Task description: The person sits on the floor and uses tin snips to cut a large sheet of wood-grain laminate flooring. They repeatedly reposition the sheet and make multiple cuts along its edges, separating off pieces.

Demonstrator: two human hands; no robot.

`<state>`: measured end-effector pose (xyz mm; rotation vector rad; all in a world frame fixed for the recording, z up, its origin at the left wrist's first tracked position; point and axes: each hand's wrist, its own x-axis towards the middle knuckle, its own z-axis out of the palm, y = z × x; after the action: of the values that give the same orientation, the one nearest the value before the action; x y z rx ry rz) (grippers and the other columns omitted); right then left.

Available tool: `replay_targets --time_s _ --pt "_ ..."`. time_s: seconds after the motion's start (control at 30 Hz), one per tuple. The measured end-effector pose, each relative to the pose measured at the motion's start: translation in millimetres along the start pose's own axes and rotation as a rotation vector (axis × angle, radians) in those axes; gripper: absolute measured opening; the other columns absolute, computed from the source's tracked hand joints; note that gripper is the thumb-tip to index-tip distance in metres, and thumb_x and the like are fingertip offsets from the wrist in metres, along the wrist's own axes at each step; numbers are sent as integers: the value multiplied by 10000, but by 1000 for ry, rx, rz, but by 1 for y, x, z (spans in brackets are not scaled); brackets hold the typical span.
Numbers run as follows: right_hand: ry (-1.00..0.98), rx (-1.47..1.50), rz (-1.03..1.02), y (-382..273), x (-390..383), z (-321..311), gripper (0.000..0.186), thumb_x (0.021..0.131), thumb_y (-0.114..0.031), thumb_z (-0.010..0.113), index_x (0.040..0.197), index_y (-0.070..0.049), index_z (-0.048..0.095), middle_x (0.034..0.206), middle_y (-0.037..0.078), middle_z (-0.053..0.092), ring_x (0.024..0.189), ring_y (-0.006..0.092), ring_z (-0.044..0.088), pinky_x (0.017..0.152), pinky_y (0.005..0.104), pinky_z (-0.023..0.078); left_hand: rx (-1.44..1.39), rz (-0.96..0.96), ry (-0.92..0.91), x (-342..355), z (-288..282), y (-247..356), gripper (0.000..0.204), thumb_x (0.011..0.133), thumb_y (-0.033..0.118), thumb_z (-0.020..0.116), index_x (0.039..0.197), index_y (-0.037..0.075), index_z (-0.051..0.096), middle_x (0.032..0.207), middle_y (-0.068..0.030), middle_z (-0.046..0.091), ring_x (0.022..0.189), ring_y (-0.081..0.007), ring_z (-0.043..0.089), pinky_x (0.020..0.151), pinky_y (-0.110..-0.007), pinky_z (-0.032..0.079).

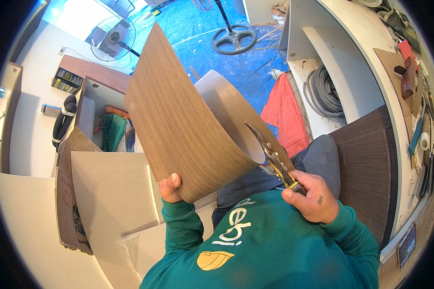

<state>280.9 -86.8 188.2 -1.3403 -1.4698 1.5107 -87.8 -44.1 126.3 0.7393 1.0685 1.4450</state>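
Note:
A wood-grain laminate sheet (183,130) curves in front of me, its pale back showing where it curls over on the right. My left hand (170,188) grips its lower left edge, thumb on the wood-grain face and the other fingers hidden behind. In my right hand (316,197) is a pair of metal snips (277,164) with yellow on the handles, fingers closed round them. The snips' jaws lie at the curled right part of the sheet, pointing up and left. Whether the blades touch the sheet I cannot tell.
A pale panel (113,188) lies at left beside torn cardboard (67,192). Blue sheeting (183,29) covers the floor ahead, with a fan (113,36) and a round stand base (234,38). A coiled hose (322,91) sits in the right cabinet; a hand plane (408,79) and tools lie beyond.

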Motion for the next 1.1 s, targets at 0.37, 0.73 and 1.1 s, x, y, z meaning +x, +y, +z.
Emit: replay_targets --time_s 0.37,0.73,1.1 --pt "0 26 16 6 -1 -1 374 933 -343 719 1010 15 642 747 97 568 680 173 533 640 350 448 -36 4 -12 -1 8 0 1015 753 353 862 1453 -126 305 1301 -304 531 1131 -391 628 931 -462 568" --pt "-74 76 10 12 -3 -7 422 967 -425 643 992 -4 616 744 2 563 667 77 489 617 258 408 -16 36 -22 -3 15 0 937 801 385 813 1424 -139 348 1273 -310 568 1101 -394 652 904 -473 584" --pt "-76 56 33 11 -6 -10 489 937 -394 688 1104 62 627 779 124 578 688 198 552 644 358 441 -19 2 10 -1 16 4 1029 749 396 867 1426 -155 320 1273 -325 537 1110 -400 636 887 -457 585"
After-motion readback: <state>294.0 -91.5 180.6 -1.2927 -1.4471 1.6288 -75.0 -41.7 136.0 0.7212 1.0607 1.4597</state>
